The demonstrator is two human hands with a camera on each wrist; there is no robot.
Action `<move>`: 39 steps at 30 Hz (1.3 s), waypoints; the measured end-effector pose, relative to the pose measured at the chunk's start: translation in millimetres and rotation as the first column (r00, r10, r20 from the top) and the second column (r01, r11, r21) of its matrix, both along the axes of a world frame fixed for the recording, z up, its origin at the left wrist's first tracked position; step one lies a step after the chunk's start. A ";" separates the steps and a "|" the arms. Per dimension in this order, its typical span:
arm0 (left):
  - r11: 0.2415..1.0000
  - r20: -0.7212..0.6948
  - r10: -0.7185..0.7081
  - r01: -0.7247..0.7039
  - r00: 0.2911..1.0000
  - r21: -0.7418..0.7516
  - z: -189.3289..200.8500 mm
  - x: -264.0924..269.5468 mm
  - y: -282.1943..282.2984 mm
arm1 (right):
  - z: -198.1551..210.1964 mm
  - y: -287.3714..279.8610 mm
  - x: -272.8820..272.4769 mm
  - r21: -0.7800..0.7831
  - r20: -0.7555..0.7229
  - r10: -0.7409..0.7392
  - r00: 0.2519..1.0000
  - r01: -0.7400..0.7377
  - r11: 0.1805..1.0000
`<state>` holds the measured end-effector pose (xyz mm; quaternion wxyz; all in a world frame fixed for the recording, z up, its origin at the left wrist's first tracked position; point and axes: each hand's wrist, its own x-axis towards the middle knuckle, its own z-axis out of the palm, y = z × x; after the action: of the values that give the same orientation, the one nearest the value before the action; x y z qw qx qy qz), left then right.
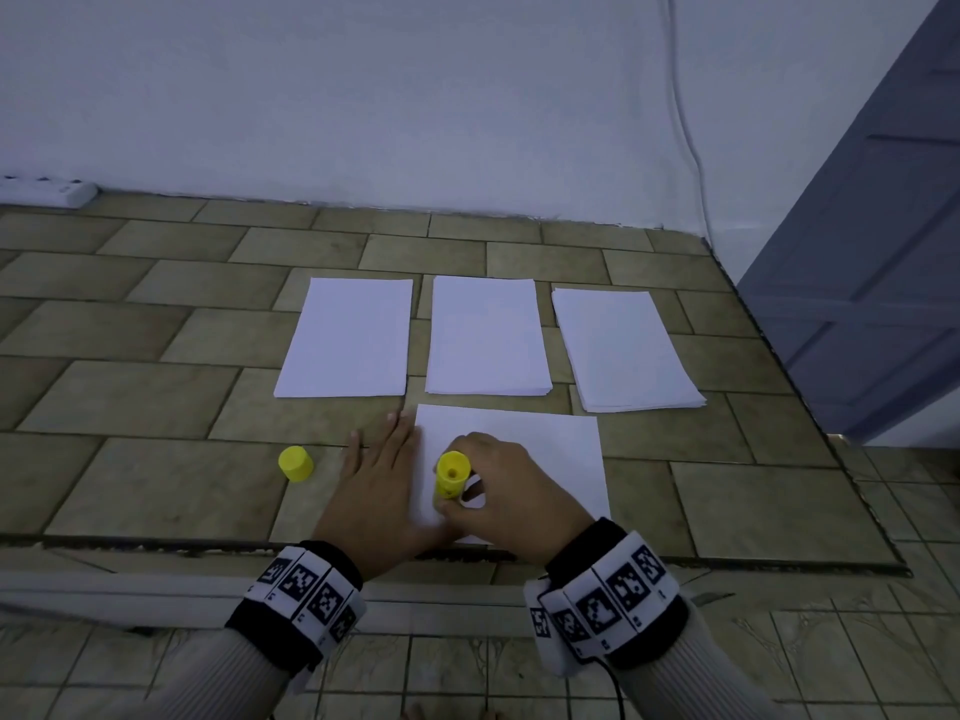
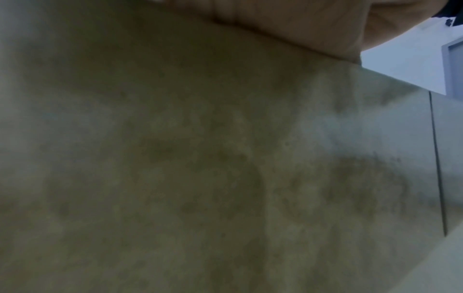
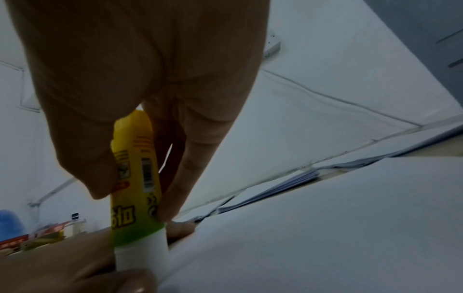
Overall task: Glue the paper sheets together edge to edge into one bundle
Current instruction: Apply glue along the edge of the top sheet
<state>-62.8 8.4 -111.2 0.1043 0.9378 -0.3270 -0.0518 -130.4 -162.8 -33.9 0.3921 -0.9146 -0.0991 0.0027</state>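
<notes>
A single white sheet (image 1: 530, 449) lies on the tiled ledge near me. My right hand (image 1: 498, 485) grips a yellow glue stick (image 1: 452, 475), held upright with its white tip (image 3: 140, 257) down on the sheet's left edge. Beside it my left hand (image 1: 379, 485) lies flat, fingers straight, pressing that left edge and the tile. The stick's yellow cap (image 1: 295, 463) stands on the tile to the left. Three white paper stacks lie behind: left (image 1: 348, 337), middle (image 1: 485, 337), right (image 1: 623, 350). In the left wrist view only the palm (image 2: 288, 21) and tile show.
The tiled ledge (image 1: 156, 387) ends in a front step near my wrists. A white wall rises behind the stacks, with a power strip (image 1: 47, 189) at far left and a cable (image 1: 685, 122) hanging down. A grey-blue door (image 1: 883, 252) stands at right.
</notes>
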 end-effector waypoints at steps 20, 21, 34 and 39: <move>0.996 -0.019 0.041 -0.039 0.999 0.084 12.2 -4.6 -0.9 | 8.3 -113.4 -39.4 -0.079 0.038 -0.228 0.973 0.230 0.970; 0.996 -0.013 0.039 -0.037 0.999 0.083 11.4 -4.3 -0.6 | 9.5 -108.8 -36.5 -0.047 0.046 -0.215 0.975 0.217 0.975; 0.999 -0.022 0.029 -0.029 0.999 0.019 8.6 -3.5 -2.7 | 7.2 -0.4 12.1 0.099 -0.040 0.104 0.994 -0.099 0.990; 0.999 -0.019 0.020 -0.020 1.000 0.031 4.8 -1.4 -0.6 | 8.9 2.1 22.2 0.007 -0.016 0.176 0.984 -0.176 0.984</move>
<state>-64.2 7.8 -106.4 0.0937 0.9420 -0.3157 -0.0649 -108.2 -160.7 -25.0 0.3936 -0.9011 -0.1765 0.0446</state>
